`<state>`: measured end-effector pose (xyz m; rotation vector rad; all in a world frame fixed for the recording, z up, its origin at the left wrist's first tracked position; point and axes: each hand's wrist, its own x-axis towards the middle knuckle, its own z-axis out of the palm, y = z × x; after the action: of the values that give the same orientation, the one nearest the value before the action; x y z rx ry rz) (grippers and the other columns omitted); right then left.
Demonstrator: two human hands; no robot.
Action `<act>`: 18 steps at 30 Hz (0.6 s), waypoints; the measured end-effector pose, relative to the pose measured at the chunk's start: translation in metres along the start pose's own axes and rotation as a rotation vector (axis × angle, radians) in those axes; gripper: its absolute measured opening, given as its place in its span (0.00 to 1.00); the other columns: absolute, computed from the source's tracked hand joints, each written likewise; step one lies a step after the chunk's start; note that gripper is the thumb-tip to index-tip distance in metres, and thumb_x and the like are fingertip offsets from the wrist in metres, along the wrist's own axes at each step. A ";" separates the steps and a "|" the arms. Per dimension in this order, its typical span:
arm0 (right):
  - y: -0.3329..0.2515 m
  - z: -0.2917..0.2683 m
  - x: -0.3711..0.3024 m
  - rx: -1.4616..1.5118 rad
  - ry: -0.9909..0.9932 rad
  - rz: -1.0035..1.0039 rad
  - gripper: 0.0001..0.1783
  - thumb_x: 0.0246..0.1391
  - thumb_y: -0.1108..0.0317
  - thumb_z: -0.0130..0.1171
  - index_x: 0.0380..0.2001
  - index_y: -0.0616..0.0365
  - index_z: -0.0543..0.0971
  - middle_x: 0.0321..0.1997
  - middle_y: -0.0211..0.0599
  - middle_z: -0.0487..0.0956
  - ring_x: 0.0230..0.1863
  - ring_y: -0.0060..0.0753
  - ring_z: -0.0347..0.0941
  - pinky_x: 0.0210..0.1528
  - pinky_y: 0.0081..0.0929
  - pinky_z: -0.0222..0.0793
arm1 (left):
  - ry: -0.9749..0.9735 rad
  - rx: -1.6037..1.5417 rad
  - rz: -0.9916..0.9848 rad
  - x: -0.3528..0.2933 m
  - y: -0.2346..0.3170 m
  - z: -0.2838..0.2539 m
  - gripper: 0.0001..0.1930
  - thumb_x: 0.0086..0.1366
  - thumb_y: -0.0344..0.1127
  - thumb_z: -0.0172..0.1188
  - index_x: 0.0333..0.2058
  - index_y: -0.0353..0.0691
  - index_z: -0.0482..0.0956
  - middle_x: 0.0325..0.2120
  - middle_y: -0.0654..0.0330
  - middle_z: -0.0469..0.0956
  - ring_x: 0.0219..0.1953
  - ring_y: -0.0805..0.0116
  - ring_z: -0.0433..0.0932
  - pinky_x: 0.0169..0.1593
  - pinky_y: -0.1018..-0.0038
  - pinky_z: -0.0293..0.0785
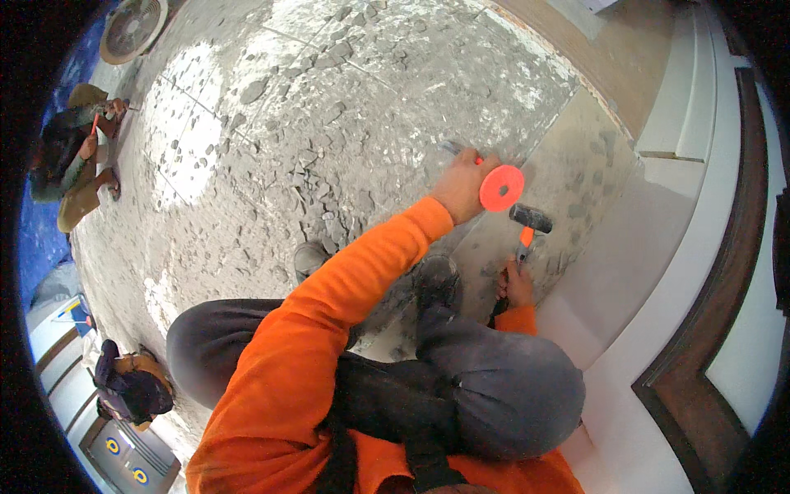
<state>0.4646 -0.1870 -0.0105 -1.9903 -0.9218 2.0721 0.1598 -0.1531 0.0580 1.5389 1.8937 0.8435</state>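
My left hand is closed around a chisel with a red-orange round hand guard. The blade points away toward the rubble-strewn floor; whether its tip touches is hard to tell. Most of its shaft is hidden in my fingers. My right hand grips the handle of a hammer, which has a black head and an orange and grey handle. The hammer head is just to the near right of the guard, apart from it.
Broken chips litter the grey floor. A pale wall with dark wooden trim runs along my right. At far left another person crouches, holding a red tool, near a round fan. A dark-and-tan bundle is at lower left.
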 end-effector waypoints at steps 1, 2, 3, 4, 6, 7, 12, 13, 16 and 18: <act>0.001 -0.001 0.003 0.103 -0.025 0.023 0.24 0.63 0.44 0.59 0.30 0.55 0.72 0.14 0.29 0.66 0.11 0.27 0.61 0.16 0.30 0.60 | 0.018 0.016 0.030 -0.004 -0.009 0.003 0.19 0.58 0.40 0.65 0.47 0.43 0.75 0.45 0.43 0.74 0.48 0.42 0.74 0.50 0.56 0.75; -0.003 -0.002 0.001 0.062 0.000 -0.009 0.24 0.64 0.44 0.59 0.30 0.55 0.71 0.14 0.29 0.66 0.12 0.27 0.62 0.16 0.30 0.61 | 0.031 0.024 0.066 -0.005 -0.016 0.008 0.19 0.58 0.40 0.65 0.47 0.43 0.74 0.45 0.43 0.74 0.48 0.43 0.74 0.49 0.56 0.75; -0.008 0.001 -0.004 0.020 0.021 -0.037 0.24 0.64 0.45 0.59 0.29 0.54 0.71 0.14 0.29 0.66 0.12 0.27 0.62 0.17 0.29 0.61 | 0.054 0.027 0.071 -0.007 -0.022 0.010 0.19 0.58 0.40 0.65 0.47 0.43 0.74 0.44 0.44 0.74 0.47 0.43 0.74 0.49 0.56 0.75; -0.011 0.005 -0.011 -0.021 0.042 -0.064 0.23 0.64 0.45 0.58 0.29 0.54 0.70 0.15 0.29 0.66 0.13 0.26 0.63 0.17 0.29 0.62 | 0.077 0.031 0.075 -0.009 -0.028 0.009 0.19 0.59 0.41 0.64 0.48 0.43 0.74 0.43 0.45 0.75 0.47 0.44 0.74 0.50 0.56 0.75; -0.019 0.006 -0.025 -0.082 0.145 -0.256 0.22 0.66 0.47 0.58 0.30 0.54 0.70 0.15 0.29 0.67 0.13 0.26 0.63 0.18 0.28 0.62 | 0.097 0.034 0.097 -0.007 -0.024 0.010 0.19 0.58 0.41 0.64 0.47 0.44 0.75 0.42 0.47 0.75 0.46 0.46 0.74 0.51 0.56 0.74; -0.025 0.018 -0.032 -0.109 0.169 -0.345 0.21 0.66 0.49 0.57 0.31 0.55 0.70 0.16 0.29 0.67 0.14 0.25 0.63 0.18 0.28 0.62 | 0.096 0.066 0.088 -0.011 -0.022 0.001 0.18 0.58 0.41 0.64 0.46 0.44 0.76 0.42 0.49 0.76 0.46 0.47 0.74 0.51 0.57 0.73; -0.072 0.050 -0.084 -0.151 0.106 -0.537 0.18 0.69 0.53 0.54 0.37 0.59 0.73 0.16 0.28 0.68 0.15 0.22 0.64 0.18 0.23 0.61 | 0.177 0.116 0.198 -0.012 -0.016 -0.015 0.12 0.55 0.39 0.66 0.36 0.43 0.80 0.41 0.56 0.76 0.48 0.49 0.73 0.52 0.59 0.74; -0.076 0.051 -0.090 -0.169 0.111 -0.577 0.18 0.69 0.53 0.53 0.38 0.60 0.73 0.16 0.28 0.67 0.15 0.21 0.64 0.18 0.22 0.61 | 0.171 0.104 0.188 -0.011 -0.013 -0.019 0.10 0.56 0.39 0.64 0.35 0.44 0.80 0.41 0.57 0.76 0.47 0.50 0.73 0.52 0.59 0.73; -0.085 0.057 -0.102 0.039 -0.040 -0.697 0.18 0.69 0.55 0.52 0.39 0.61 0.75 0.17 0.25 0.69 0.17 0.18 0.63 0.19 0.20 0.57 | 0.220 0.109 0.240 -0.009 -0.021 -0.019 0.07 0.57 0.37 0.63 0.34 0.45 0.81 0.38 0.58 0.76 0.44 0.52 0.73 0.51 0.60 0.72; -0.088 0.061 -0.108 0.008 -0.037 -0.733 0.19 0.70 0.53 0.51 0.39 0.62 0.75 0.18 0.25 0.69 0.17 0.17 0.62 0.20 0.20 0.56 | 0.234 0.096 0.259 -0.009 -0.027 -0.017 0.07 0.56 0.37 0.63 0.34 0.45 0.81 0.38 0.58 0.76 0.44 0.52 0.73 0.50 0.61 0.73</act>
<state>0.3925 -0.1895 0.1238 -1.3069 -1.3769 1.6740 0.1318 -0.1681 0.0486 1.8422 1.9458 1.1015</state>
